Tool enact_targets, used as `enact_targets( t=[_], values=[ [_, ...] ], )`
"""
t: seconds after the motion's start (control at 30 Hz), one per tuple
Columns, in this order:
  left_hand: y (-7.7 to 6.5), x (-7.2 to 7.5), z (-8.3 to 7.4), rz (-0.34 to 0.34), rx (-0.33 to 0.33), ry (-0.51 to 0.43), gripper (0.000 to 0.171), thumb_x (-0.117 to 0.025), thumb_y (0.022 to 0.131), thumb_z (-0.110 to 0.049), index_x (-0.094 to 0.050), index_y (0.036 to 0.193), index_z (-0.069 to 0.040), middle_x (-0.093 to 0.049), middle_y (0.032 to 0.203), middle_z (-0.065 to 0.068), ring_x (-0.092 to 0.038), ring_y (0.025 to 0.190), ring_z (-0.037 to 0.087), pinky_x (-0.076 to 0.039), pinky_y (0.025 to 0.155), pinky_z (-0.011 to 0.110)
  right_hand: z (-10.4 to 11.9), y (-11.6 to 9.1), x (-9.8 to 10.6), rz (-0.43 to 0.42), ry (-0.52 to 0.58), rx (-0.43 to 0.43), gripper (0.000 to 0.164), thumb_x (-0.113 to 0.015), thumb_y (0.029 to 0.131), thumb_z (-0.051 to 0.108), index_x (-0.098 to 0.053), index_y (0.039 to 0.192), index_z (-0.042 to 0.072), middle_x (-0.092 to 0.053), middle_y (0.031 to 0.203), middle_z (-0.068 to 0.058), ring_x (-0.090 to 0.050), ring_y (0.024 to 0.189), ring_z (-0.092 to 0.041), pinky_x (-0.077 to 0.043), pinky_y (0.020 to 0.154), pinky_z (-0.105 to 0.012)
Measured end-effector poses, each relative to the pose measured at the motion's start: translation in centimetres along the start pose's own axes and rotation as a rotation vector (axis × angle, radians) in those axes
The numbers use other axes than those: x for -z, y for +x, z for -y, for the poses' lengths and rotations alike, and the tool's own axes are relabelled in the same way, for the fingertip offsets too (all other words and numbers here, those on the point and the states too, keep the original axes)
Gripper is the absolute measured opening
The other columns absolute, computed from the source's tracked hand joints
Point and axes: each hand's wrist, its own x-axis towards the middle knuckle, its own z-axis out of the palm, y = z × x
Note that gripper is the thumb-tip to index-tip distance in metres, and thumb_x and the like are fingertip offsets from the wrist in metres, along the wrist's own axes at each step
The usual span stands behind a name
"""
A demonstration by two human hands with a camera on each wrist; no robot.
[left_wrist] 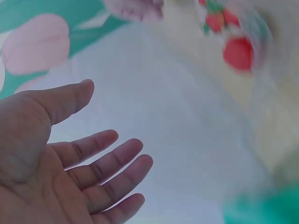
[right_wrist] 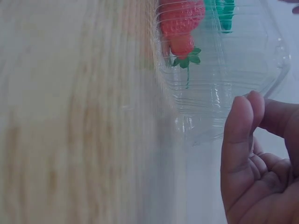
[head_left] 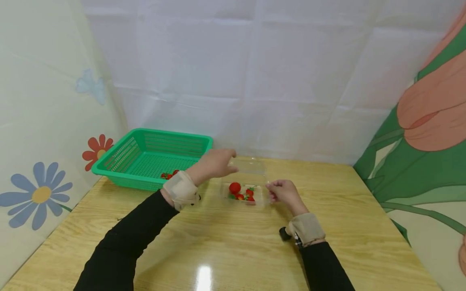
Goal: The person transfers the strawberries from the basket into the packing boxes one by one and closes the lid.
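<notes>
A clear plastic clamshell box (head_left: 261, 196) stands on the table with its lid (head_left: 247, 165) raised at the back. Several red strawberries (head_left: 234, 188) with green leaves lie inside it. My right hand (head_left: 286, 192) pinches the box's right rim between thumb and fingertips; the right wrist view shows the ribbed clear wall (right_wrist: 219, 88) beside that hand (right_wrist: 266, 163). Above the box's left back corner is my left hand (head_left: 217, 161), close to the lid. In the left wrist view its fingers (left_wrist: 117, 182) are spread and relaxed, holding nothing.
Left of the box sits a green perforated basket (head_left: 134, 182), with a few more strawberries (head_left: 166, 176) at its near right corner. A white cloth backdrop (head_left: 291, 81) hangs behind the wooden table (head_left: 236, 246). Flower-printed panels (head_left: 429, 121) flank both sides.
</notes>
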Motion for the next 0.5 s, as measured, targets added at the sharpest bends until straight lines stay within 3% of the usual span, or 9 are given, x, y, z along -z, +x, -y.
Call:
enact_targets(
  t=[0.1, 0.23, 0.5],
  values=[
    [-1.6, 1.7, 2.4, -0.011, 0.055, 0.000, 0.047, -0.059, 0.090, -0.041, -0.054, 0.123, -0.008, -0.061, 0.117, 0.008, -0.061, 0.095, 0.022, -0.050, 0.078, 0.038, 0.1, 0.0, 0.0, 0.001, -0.007, -0.004, 0.027, -0.056, 0.093, 0.015, -0.056, 0.098, -0.012, -0.055, 0.066, -0.005, -0.052, 0.055, -0.010, -0.049, 0.052, -0.026],
    [-3.4, 2.8, 5.8, 0.013, 0.146, -0.034, 0.048, -0.059, 0.091, -0.038, -0.054, 0.125, -0.006, -0.058, 0.124, 0.013, -0.058, 0.104, 0.027, -0.048, 0.084, 0.043, 0.2, 0.0, 0.1, 0.003, -0.018, 0.000, 0.028, -0.057, 0.093, 0.016, -0.056, 0.097, -0.012, -0.055, 0.065, -0.004, -0.053, 0.055, -0.010, -0.050, 0.052, -0.026],
    [-5.6, 1.4, 11.3, 0.108, 0.269, -0.072, 0.043, -0.061, 0.090, -0.032, -0.056, 0.120, -0.001, -0.059, 0.118, 0.018, -0.060, 0.087, 0.025, -0.048, 0.078, 0.043, 0.0, 0.0, 0.1, -0.006, -0.026, 0.003, 0.025, -0.057, 0.093, 0.015, -0.056, 0.096, -0.010, -0.055, 0.067, -0.004, -0.054, 0.056, -0.010, -0.051, 0.054, -0.025]
  ],
)
